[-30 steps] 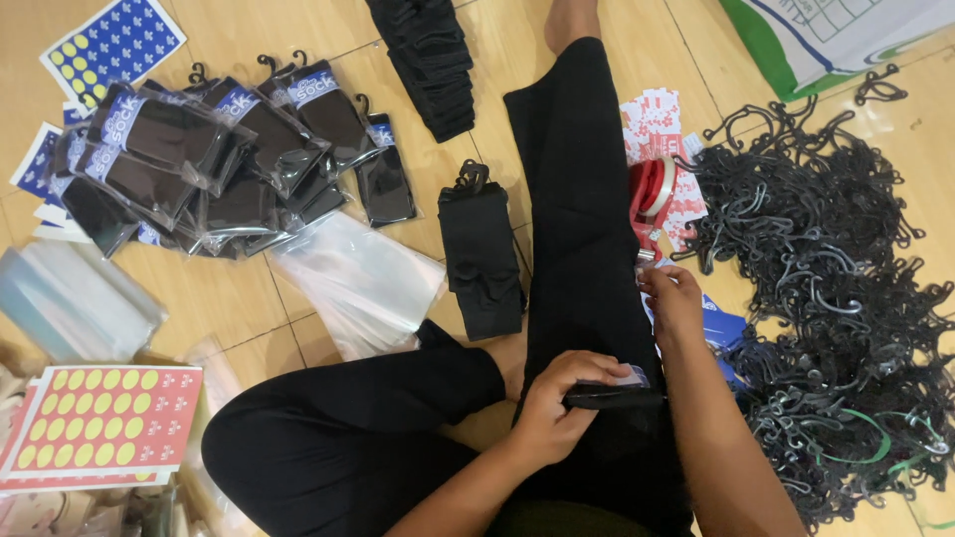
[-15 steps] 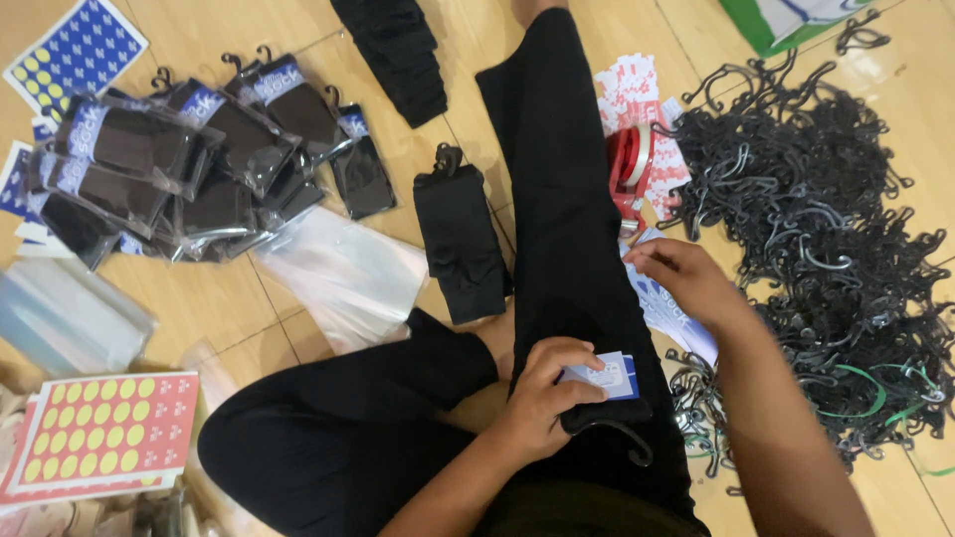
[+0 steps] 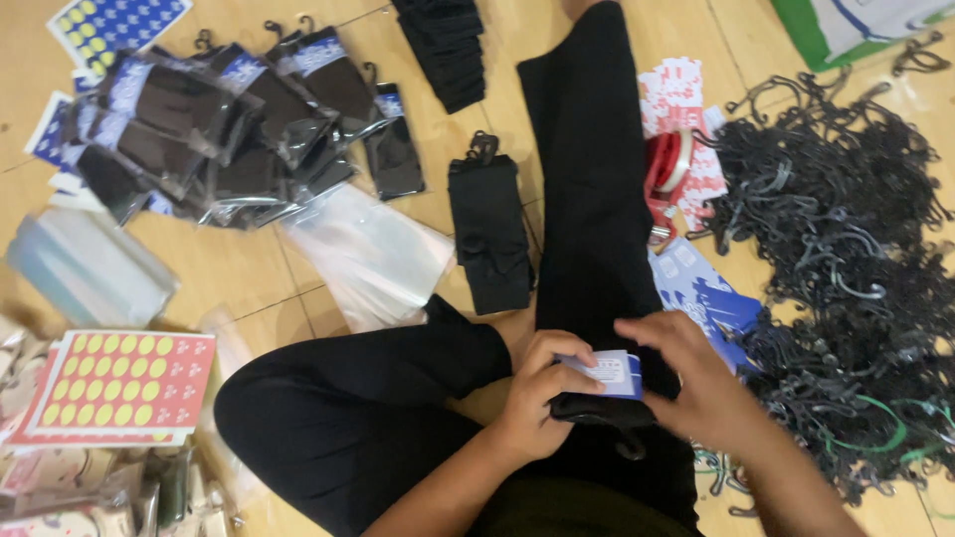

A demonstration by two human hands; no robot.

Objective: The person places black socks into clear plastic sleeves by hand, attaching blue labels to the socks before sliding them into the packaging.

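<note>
So the blue and white paper card point(image 3: 607, 373) sits right on the lap, wrapped over the top of a folded black sock bundle point(image 3: 597, 408) that rests on the black trouser leg point(image 3: 597, 199). The left hand point(image 3: 542, 393) is curled around the bundle's left end with fingertips pressing on the card, and the right hand point(image 3: 696, 383) is closed over the card's right edge and the bundle under it, so both hands are gripping, not spread. As for packaging, the clear plastic bags point(image 3: 209, 129) up on the wooden floor point(image 3: 249, 268) each hold a dark pair with a blue header and a hook, and a flat stack of empty clear sleeves point(image 3: 373, 254) lies just below them. Another hooked black sock bundle point(image 3: 489, 234) lies beside the leg, and more blue cards point(image 3: 696, 293) sit on the right next to a huge tangle of black plastic hangers point(image 3: 846, 249). A red sheet of yellow round stickers point(image 3: 119, 388) is off to the left. Compared with a second ago, the right hand has come in from the card pile and the card is now on the bundle.
</note>
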